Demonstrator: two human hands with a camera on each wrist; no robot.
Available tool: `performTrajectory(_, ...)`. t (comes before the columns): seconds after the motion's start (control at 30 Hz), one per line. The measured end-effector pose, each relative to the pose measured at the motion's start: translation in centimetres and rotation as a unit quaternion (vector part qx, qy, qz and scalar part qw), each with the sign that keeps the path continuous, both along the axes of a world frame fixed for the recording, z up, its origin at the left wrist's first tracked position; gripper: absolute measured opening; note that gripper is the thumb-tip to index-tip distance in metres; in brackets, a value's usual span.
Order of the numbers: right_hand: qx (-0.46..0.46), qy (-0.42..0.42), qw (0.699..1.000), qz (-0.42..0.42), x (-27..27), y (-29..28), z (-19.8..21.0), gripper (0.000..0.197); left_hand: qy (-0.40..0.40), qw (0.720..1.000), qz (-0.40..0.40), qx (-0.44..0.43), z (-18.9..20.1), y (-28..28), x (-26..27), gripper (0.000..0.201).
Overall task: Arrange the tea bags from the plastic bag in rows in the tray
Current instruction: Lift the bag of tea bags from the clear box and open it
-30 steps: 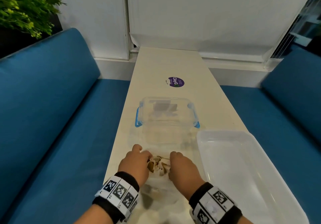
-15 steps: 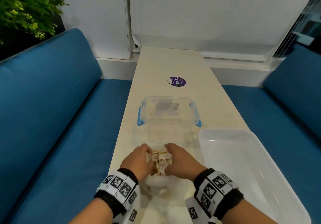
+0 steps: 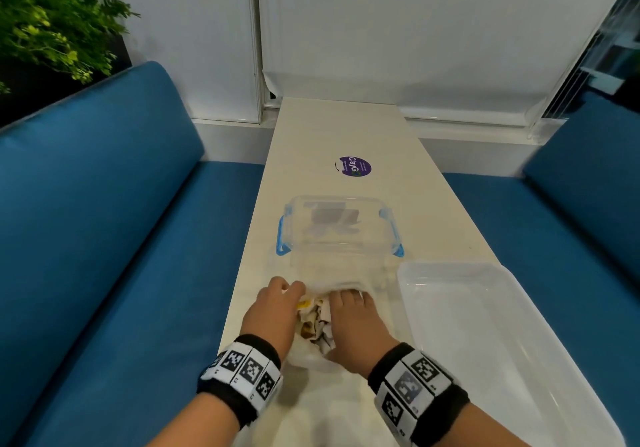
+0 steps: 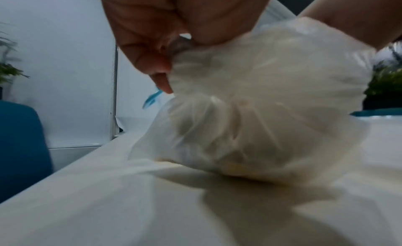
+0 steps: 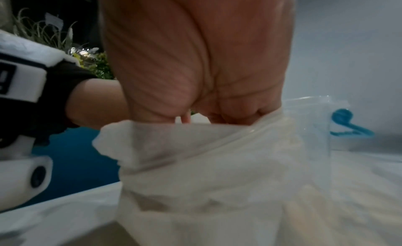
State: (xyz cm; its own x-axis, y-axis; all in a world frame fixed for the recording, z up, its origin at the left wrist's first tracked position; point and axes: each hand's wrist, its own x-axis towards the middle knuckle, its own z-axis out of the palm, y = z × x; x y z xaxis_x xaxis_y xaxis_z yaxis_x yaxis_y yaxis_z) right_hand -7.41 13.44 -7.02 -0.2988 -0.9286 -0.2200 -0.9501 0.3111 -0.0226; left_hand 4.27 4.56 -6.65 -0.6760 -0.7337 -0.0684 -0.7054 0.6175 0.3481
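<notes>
A clear plastic bag (image 3: pixel 311 356) (image 4: pixel 261 112) (image 5: pixel 217 163) full of tea bags (image 3: pixel 313 322) lies on the pale table between my two hands. My left hand (image 3: pixel 273 308) (image 4: pixel 165 48) grips the bag's left side with curled fingers. Its right side is gripped by my right hand (image 3: pixel 353 322) (image 5: pixel 206 112), near the bag's mouth. The white tray (image 3: pixel 485 342) stands to the right of my right hand and holds no tea bags that I can see.
A clear box with blue clips (image 3: pixel 339 228) stands just beyond the bag, with dark pieces inside. A purple sticker (image 3: pixel 354 166) lies farther up the table (image 3: pixel 346 127). Blue seat cushions flank the table on both sides. A plant (image 3: pixel 45 30) stands at far left.
Both hands have closed in on the bag and bunched it up, moving slightly away from me. The tea bags now show between the hands at the bag's mouth.
</notes>
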Motion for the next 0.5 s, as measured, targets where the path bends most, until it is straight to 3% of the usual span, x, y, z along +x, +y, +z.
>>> performTrajectory(0.13,0.021,-0.012,0.999,0.031,0.4,-0.1,-0.1,0.081,-0.019,0.999,-0.021,0.016,-1.1,0.4,-0.1,0.051)
performTrajectory(0.3,0.013,-0.143,0.989,0.026,-0.5,-1.2,-1.2,0.094,-0.084,0.996,-0.031,0.015,-1.7,-0.2,-1.0,0.055)
performTrajectory(0.4,0.016,-0.168,0.986,-0.006,-1.9,-1.7,-1.6,0.081,-0.149,0.988,-0.044,0.008,-1.6,-0.8,-1.6,0.055)
performTrajectory(0.5,0.019,-0.143,0.99,-0.005,-2.8,-2.0,-1.4,0.077,-0.132,0.991,-0.037,0.012,-1.8,-1.2,-1.7,0.053)
